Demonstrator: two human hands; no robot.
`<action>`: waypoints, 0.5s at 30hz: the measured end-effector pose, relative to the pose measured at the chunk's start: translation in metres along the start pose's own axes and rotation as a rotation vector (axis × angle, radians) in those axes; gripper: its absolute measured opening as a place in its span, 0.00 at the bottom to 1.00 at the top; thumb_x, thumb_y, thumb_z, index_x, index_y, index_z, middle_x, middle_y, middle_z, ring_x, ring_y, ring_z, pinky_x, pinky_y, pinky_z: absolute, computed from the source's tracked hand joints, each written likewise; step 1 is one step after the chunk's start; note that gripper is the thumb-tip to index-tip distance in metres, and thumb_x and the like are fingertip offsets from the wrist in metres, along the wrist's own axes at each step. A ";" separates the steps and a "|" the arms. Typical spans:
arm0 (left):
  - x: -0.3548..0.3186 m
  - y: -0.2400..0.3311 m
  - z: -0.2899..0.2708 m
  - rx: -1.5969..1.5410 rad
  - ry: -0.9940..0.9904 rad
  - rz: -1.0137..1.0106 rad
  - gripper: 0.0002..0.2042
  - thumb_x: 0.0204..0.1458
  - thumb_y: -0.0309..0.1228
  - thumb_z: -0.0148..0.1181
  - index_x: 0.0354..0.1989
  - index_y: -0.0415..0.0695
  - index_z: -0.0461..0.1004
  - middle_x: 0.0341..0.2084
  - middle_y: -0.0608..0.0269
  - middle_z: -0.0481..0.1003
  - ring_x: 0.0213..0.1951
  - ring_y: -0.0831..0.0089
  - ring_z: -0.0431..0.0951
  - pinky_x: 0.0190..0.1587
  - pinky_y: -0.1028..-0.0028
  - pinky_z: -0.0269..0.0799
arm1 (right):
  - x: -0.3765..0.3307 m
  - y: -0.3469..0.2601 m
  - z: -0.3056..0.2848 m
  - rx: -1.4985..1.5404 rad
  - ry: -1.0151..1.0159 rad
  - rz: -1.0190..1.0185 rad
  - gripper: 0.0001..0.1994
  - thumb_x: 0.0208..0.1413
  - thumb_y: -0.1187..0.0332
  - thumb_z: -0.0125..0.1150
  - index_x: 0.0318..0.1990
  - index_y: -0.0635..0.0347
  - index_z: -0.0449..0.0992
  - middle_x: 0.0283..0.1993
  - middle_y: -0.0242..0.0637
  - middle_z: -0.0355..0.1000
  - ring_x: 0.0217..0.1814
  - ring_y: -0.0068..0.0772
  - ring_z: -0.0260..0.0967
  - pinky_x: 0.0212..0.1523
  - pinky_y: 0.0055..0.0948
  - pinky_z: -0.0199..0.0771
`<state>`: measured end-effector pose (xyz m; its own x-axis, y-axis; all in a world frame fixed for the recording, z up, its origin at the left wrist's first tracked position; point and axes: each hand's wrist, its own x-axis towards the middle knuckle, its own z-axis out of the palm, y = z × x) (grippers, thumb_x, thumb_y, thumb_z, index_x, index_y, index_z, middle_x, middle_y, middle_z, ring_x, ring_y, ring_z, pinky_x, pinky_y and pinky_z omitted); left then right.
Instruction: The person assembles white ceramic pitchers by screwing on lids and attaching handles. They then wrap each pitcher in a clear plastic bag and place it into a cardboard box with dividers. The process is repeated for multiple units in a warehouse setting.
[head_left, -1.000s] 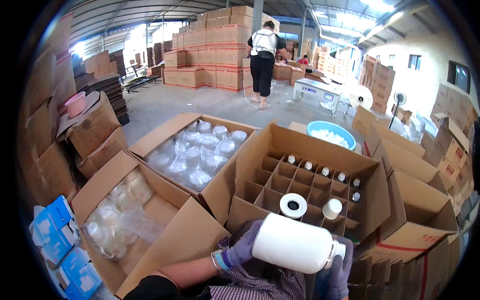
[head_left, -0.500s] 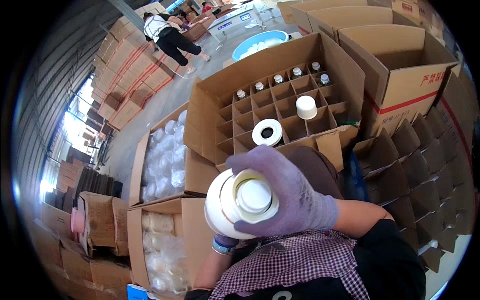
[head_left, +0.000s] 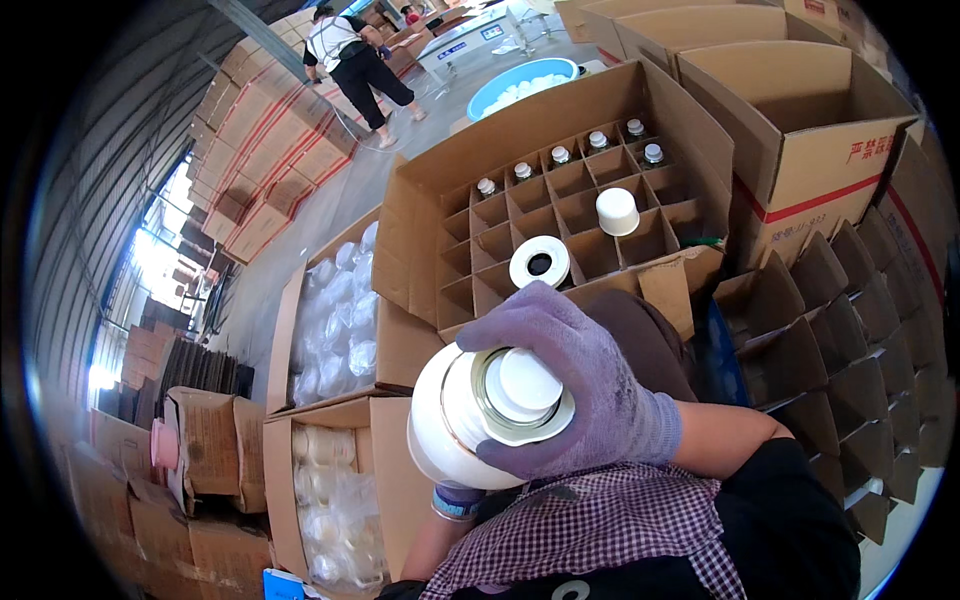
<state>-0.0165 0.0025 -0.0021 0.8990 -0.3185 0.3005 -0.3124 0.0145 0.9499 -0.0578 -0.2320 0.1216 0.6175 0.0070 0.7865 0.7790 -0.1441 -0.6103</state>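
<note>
While the right hand grips the white jar, the left grip (probably underneath) is hidden.

Concrete floor, grey, bare patch at ten o'clock. Directly on it: open divided carton at centre; two open cartons of wrapped white items at nine o'clock; blue basin at twelve; stacked cartons at eleven.

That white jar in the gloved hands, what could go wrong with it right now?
The white jar is held up near the chest, gripped mostly at its top by the right hand; smooth glaze against a knit glove might slip. If dropped, it could hit the divided carton and the bottles below it.
</note>
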 end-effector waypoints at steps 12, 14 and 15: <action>0.001 0.003 -0.045 1.228 -0.123 0.299 0.34 0.57 0.40 0.66 0.70 0.44 0.61 0.65 0.55 0.68 0.64 0.59 0.70 0.65 0.61 0.65 | -0.025 0.067 0.010 0.025 0.385 0.300 0.31 0.44 0.64 0.76 0.57 0.60 0.72 0.49 0.43 0.72 0.52 0.40 0.73 0.55 0.38 0.73; -0.007 -0.005 -0.029 0.199 0.129 -0.061 0.34 0.57 0.41 0.66 0.69 0.40 0.61 0.61 0.54 0.71 0.60 0.60 0.72 0.62 0.62 0.68 | -0.017 0.082 0.025 0.127 0.479 0.467 0.27 0.53 0.64 0.70 0.59 0.61 0.70 0.53 0.44 0.72 0.57 0.39 0.71 0.58 0.37 0.71; -0.007 -0.010 -0.029 -0.011 0.169 -0.136 0.34 0.57 0.43 0.65 0.68 0.40 0.61 0.60 0.54 0.71 0.58 0.61 0.73 0.59 0.64 0.69 | -0.020 0.107 0.024 0.157 0.380 0.346 0.24 0.59 0.63 0.63 0.61 0.62 0.69 0.55 0.46 0.71 0.61 0.40 0.68 0.62 0.38 0.67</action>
<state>-0.0107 0.0320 -0.0110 0.9718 -0.1543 0.1785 -0.1818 -0.0076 0.9833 0.0159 -0.2239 0.0382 0.7809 -0.3771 0.4980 0.5617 0.0752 -0.8239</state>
